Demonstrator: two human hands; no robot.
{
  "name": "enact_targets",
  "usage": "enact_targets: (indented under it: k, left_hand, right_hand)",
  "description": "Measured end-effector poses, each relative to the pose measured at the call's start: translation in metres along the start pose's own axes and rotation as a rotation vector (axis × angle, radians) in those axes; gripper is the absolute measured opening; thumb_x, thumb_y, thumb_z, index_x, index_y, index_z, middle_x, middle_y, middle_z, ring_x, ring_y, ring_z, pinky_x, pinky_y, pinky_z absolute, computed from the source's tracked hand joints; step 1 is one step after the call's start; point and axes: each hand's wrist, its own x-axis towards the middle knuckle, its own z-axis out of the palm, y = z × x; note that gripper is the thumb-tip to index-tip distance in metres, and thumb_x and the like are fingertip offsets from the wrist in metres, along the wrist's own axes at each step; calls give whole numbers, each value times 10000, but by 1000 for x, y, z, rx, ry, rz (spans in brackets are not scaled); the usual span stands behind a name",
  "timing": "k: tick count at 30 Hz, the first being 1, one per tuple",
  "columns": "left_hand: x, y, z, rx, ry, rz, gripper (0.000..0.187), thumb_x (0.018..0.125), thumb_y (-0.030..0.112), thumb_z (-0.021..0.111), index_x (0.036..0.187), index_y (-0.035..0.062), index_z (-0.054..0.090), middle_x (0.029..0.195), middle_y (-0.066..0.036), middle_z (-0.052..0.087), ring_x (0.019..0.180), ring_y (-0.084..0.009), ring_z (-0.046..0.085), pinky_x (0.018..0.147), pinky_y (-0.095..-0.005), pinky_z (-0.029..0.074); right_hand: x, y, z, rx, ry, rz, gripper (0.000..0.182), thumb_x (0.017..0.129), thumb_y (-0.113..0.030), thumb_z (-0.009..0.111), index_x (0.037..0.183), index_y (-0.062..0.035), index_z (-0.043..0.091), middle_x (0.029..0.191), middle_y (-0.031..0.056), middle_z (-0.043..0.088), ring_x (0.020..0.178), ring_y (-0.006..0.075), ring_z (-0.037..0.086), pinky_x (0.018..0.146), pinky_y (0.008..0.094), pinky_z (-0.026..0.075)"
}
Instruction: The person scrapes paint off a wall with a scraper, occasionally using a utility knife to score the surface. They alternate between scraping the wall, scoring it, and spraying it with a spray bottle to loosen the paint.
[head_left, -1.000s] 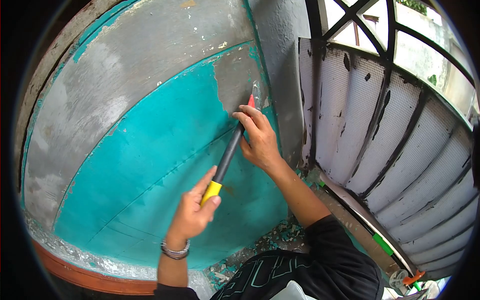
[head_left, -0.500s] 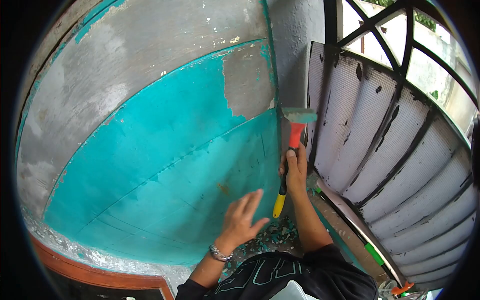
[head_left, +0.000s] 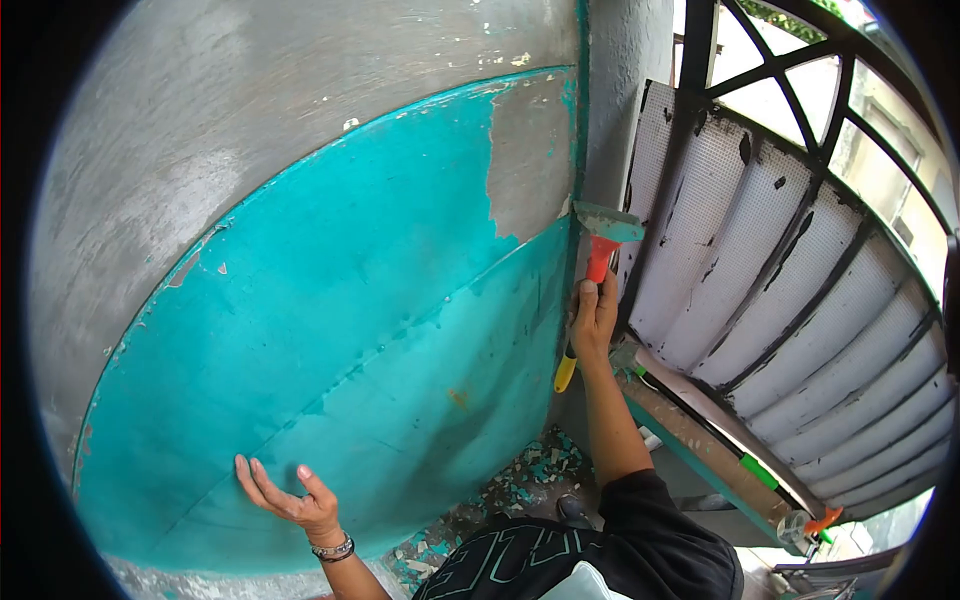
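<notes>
My right hand (head_left: 597, 318) is wrapped round the handle of a scraper (head_left: 603, 250). The tool has a wide flat blade, a red neck and a yellow handle end; its blade points up beside the wall corner. My left hand (head_left: 290, 497), with a watch on the wrist, has its fingers apart and holds nothing, over the lower left of the turquoise wall panel (head_left: 330, 290). Whether its fingertips touch the paint I cannot tell. A bare grey patch (head_left: 530, 155) shows at the panel's upper right.
A metal gate (head_left: 760, 270) with peeling dark paint stands at the right. Beside it a ledge (head_left: 690, 430) carries a long pole with green parts and a bottle with an orange top (head_left: 822, 520). Paint flakes (head_left: 535, 475) lie on the floor.
My left hand has moved left and slightly down, away from the right hand. The scraper's blade is tilted a little more, its right side lower. The view has shifted.
</notes>
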Motion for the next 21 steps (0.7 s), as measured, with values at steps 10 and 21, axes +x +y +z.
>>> enact_targets:
  k: [10,21]
  left_hand:
    - [-9,-29,18,71,78,223,582,970,297,507,1401,-56,336,1437,-268,324,1304,-426,371,1055,-574,315]
    - [-8,-30,18,73,68,242,598,961,297,503,1410,-57,328,1442,-269,318,1324,-428,346,1081,-581,280]
  right_hand:
    - [20,2,12,-105,130,-117,387,1018,-330,472,1285,-50,456,736,-42,438,547,29,390,473,187,322]
    - [63,-24,28,-172,212,-262,386,1010,-329,488,1278,-51,475,733,-37,456,551,38,400,478,191,319]
